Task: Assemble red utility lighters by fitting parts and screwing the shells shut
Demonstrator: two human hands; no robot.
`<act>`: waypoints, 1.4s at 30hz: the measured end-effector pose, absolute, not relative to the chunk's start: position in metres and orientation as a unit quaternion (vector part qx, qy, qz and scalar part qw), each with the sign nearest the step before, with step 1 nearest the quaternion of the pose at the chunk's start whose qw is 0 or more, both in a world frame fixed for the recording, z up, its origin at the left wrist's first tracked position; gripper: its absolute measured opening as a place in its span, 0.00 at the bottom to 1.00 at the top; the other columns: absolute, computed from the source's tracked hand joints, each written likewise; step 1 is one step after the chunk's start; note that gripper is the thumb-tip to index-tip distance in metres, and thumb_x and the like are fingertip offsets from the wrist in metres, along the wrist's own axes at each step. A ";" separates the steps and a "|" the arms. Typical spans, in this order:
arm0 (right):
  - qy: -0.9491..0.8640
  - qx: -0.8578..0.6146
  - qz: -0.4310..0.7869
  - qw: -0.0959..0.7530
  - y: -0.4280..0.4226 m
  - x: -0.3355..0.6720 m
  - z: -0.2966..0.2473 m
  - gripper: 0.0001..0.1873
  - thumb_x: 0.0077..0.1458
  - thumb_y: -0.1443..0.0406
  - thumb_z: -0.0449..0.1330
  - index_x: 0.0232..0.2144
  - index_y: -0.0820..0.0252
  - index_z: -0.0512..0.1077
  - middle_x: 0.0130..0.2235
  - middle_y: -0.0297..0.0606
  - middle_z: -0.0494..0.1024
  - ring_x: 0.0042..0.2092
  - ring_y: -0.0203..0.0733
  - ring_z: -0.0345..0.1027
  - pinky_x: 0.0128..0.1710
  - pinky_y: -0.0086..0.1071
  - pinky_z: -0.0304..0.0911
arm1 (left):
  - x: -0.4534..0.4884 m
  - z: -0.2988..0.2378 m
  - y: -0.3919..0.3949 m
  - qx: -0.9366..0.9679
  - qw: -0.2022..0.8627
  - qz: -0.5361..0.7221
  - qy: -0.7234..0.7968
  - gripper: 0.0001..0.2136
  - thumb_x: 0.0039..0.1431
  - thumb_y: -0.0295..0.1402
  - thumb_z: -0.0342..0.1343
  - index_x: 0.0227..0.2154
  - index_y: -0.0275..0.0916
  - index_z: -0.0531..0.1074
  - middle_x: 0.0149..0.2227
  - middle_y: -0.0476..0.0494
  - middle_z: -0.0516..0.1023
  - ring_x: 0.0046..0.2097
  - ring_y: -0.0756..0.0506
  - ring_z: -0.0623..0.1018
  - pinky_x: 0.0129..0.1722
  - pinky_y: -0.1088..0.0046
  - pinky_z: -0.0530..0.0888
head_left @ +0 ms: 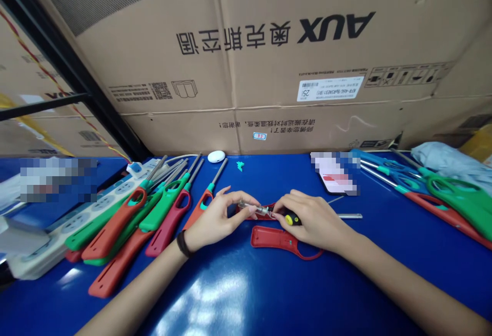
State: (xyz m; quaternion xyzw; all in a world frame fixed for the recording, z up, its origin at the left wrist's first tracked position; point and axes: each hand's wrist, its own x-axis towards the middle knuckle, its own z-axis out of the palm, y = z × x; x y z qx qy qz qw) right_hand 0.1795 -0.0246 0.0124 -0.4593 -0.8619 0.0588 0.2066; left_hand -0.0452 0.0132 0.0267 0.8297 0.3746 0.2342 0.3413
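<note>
Red shell half (271,237) lies on the blue table (215,290) just below the hands, its loop partly covered; lighters (119,228) crowd the left, a phone (333,176) lies beyond. Both hands reach inward, nearly meeting over a second half (252,216). Left hand (217,217) pinches a slim part (260,209); right hand (310,216) clasps a handle (293,217), fingertips at the part's end, contact unclear.

A workshop, it seems: lighters (115,223) are bunched at left, a red casing half (271,237) is laid mid-frame, the upper frame is filled by a carton (261,85)!
</note>
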 end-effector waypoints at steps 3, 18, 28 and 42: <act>-0.853 -0.473 0.073 0.207 -0.026 0.179 0.014 0.06 0.55 0.69 0.54 0.34 0.57 0.70 0.34 0.34 0.76 0.35 0.38 0.68 0.31 0.30 0.58 | -0.045 0.026 0.013 0.831 0.308 0.240 0.396 0.08 0.61 0.35 0.51 0.37 0.41 0.73 0.38 0.49 0.80 0.42 0.45 0.77 0.62 0.53 0.45; -0.848 -0.485 0.078 0.199 -0.027 0.178 0.018 0.06 0.57 0.67 0.52 0.32 0.57 0.69 0.33 0.35 0.76 0.34 0.38 0.68 0.30 0.30 0.58 | -0.046 0.024 0.013 0.827 0.315 0.239 0.400 0.09 0.61 0.37 0.49 0.38 0.41 0.72 0.39 0.47 0.78 0.42 0.44 0.77 0.55 0.57 0.61; -0.852 -0.480 0.072 0.198 -0.027 0.179 0.018 0.06 0.58 0.67 0.52 0.32 0.57 0.69 0.33 0.35 0.76 0.34 0.38 0.68 0.30 0.30 0.57 | -0.045 0.025 0.012 0.830 0.306 0.238 0.401 0.09 0.61 0.36 0.49 0.38 0.41 0.73 0.39 0.48 0.79 0.42 0.44 0.77 0.58 0.56 0.57; -0.858 -0.471 0.059 0.197 -0.028 0.179 0.017 0.07 0.58 0.66 0.52 0.34 0.58 0.70 0.33 0.36 0.76 0.34 0.38 0.68 0.29 0.30 0.57 | -0.044 0.025 0.011 0.835 0.309 0.230 0.393 0.08 0.61 0.34 0.49 0.38 0.41 0.72 0.38 0.48 0.79 0.42 0.44 0.77 0.62 0.53 0.46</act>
